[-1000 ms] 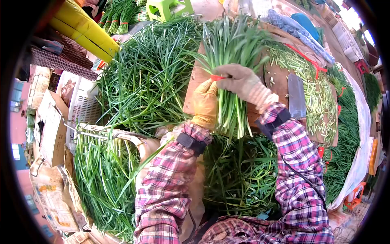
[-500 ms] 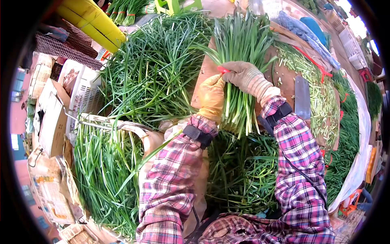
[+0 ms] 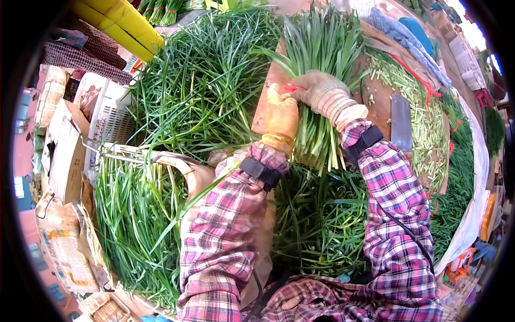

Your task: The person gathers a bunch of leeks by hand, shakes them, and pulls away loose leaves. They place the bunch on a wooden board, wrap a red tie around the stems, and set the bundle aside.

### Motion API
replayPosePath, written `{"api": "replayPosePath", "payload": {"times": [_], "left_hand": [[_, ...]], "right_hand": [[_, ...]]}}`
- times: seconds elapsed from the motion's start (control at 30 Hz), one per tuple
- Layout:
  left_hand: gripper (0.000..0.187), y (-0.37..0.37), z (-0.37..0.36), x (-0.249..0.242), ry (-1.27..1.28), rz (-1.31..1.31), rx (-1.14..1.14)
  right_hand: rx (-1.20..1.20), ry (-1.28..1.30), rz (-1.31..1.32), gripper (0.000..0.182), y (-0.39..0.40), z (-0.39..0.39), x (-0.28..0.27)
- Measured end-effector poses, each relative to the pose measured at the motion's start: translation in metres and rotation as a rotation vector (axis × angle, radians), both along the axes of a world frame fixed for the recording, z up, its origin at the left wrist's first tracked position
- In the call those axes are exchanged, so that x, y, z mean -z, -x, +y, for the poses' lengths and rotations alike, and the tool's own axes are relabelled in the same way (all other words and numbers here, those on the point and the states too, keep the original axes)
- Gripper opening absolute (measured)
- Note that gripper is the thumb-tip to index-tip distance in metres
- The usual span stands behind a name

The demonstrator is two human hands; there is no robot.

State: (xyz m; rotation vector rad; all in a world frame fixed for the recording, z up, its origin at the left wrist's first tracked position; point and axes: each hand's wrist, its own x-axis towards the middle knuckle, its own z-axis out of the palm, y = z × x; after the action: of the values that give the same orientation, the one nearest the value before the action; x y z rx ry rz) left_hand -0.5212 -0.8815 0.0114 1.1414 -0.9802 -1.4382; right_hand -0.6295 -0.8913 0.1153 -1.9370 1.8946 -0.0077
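We've got a bunch of chives [image 3: 316, 80] upright over the wooden board [image 3: 375, 102], far centre. Our left hand [image 3: 281, 118] is wrapped tight round the stalks, and the right hand [image 3: 322, 92] pinches a red band [image 3: 292, 87] against them, fingers closed. Looks like tying is midway: the band isn't visibly all the way round yet. A cleaver [image 3: 401, 121] lies right, loose greens [image 3: 198, 86] piled left, plenty unbundled.

L hand [image 3: 281, 119] & R hand [image 3: 322, 92] gripping chive bunch [image 3: 317, 70], red band [image 3: 292, 86], cleaver [image 3: 401, 121] nearby

Gloved hands [image 3: 303, 102] closed, side by side
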Motion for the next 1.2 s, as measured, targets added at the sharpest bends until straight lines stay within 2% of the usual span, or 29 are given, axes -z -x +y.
{"api": "replayPosePath", "payload": {"times": [0.07,0.13,0.2,0.23,0.27,0.33,0.37,0.4,0.5,0.53,0.57,0.6,0.63,0.7,0.73,0.8,0.87,0.9,0.97,1.0,1.07,1.13,1.17,1.2], "left_hand": [[0.046,0.001,-0.006,0.013,0.053,0.002,-0.019],[0.047,-0.003,-0.007,-0.01,0.013,0.052,-0.008],[0.027,-0.009,-0.001,-0.056,-0.334,0.308,0.007],[0.021,-0.013,-0.003,-0.053,-0.263,0.296,0.066],[0.021,-0.016,-0.006,-0.052,-0.26,0.293,0.073],[0.034,-0.018,-0.005,-0.065,-0.248,0.159,0.36],[0.052,-0.017,-0.005,-0.072,-0.338,0.07,0.539],[0.066,-0.012,-0.004,-0.078,-0.389,0.254,0.708],[0.066,0.001,-0.001,-0.081,-0.497,0.316,0.82],[0.062,0.008,0.001,-0.08,-0.57,0.492,0.821],[0.059,0.013,0.003,-0.079,-0.644,0.669,0.815],[0.059,0.014,0.006,-0.083,-0.649,0.664,0.816],[0.056,0.015,0.008,-0.095,-0.469,0.556,0.85],[0.052,0.016,0.008,-0.12,-0.202,0.367,0.899],[0.052,0.023,0.005,-0.129,0.026,0.274,0.85],[0.052,0.029,-0.007,-0.153,0.285,0.232,0.89],[0.053,0.032,-0.016,-0.167,0.382,0.209,0.894],[0.053,0.033,-0.023,-0.167,0.394,0.197,0.899],[0.053,0.031,-0.029,-0.16,0.396,0.162,0.898],[0.054,0.029,-0.032,-0.154,0.389,0.143,0.893],[0.054,0.027,-0.04,-0.132,0.36,0.126,0.886],[0.055,0.03,-0.046,-0.104,0.35,0.157,0.897],[0.055,0.033,-0.046,-0.095,0.363,0.186,0.91],[0.055,0.036,-0.046,-0.087,0.389,0.235,0.918]], "right_hand": [[0.067,0.023,-0.051,0.031,0.001,0.0,0.008],[0.137,0.053,-0.097,0.033,0.009,0.001,0.023],[0.22,0.188,-0.694,0.036,0.032,0.009,0.042],[0.26,0.282,-0.808,0.036,0.034,0.017,0.024],[0.509,0.15,-0.934,0.029,0.039,0.031,0.004],[0.606,0.127,-1.255,0.024,0.055,0.04,0.001],[0.505,0.213,-1.29,0.02,0.061,0.048,0.0],[0.512,0.216,-1.289,0.02,0.062,0.054,0.0],[0.157,0.409,-0.975,0.019,0.051,0.075,-0.012],[0.068,0.376,-1.358,0.019,0.044,0.079,-0.009],[0.088,0.398,-1.172,0.019,0.044,0.087,-0.012],[0.106,0.414,-0.985,0.019,0.044,0.093,-0.023],[0.107,0.416,-0.988,0.019,0.045,0.097,-0.029],[-0.034,0.485,-1.218,0.019,0.048,0.105,-0.04],[-0.239,0.663,-0.837,0.018,0.056,0.104,-0.063],[-0.255,0.641,-0.797,0.015,0.061,0.108,-0.091],[-0.369,0.847,-0.51,0.014,0.061,0.111,-0.12],[-0.372,0.846,-0.507,0.014,0.059,0.112,-0.128],[-0.382,0.885,-0.084,0.015,0.054,0.113,-0.134],[-0.386,0.88,-0.083,0.015,0.054,0.111,-0.125],[-0.286,0.824,-0.514,0.017,0.054,0.105,-0.085],[-0.123,0.697,-0.484,0.014,0.059,0.093,-0.036],[-0.124,0.694,-0.485,0.014,0.059,0.09,-0.025],[-0.098,0.723,-0.644,0.016,0.059,0.086,-0.017]]}}
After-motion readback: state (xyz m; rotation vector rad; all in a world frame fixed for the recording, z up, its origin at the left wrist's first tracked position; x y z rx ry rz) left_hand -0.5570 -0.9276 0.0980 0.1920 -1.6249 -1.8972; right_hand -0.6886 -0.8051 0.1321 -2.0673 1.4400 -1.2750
